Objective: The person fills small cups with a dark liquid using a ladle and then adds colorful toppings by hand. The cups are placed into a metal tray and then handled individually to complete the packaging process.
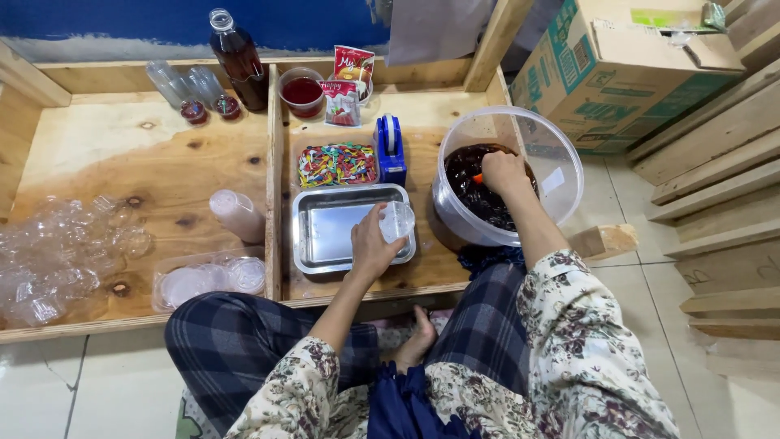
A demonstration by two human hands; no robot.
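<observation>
My left hand (372, 244) holds a small clear plastic cup (396, 220) over the right edge of a shallow steel tray (325, 232). My right hand (504, 172) reaches down into a large clear plastic tub (552, 150) of dark jelly-like stuff (471, 191), gripping something with an orange end; what it is stays partly hidden. The tub stands tilted at the right end of the wooden table (162, 171).
Behind the tray lie a pack of coloured bits (337, 165) and a blue tape dispenser (390, 146). A red drink bottle (240, 61), red-filled cup (301, 91) and sachets (345, 85) stand at the back. Clear cups (65, 252), lids (207, 280), a cup stack (237, 215) lie left; a cardboard box (626, 73) right.
</observation>
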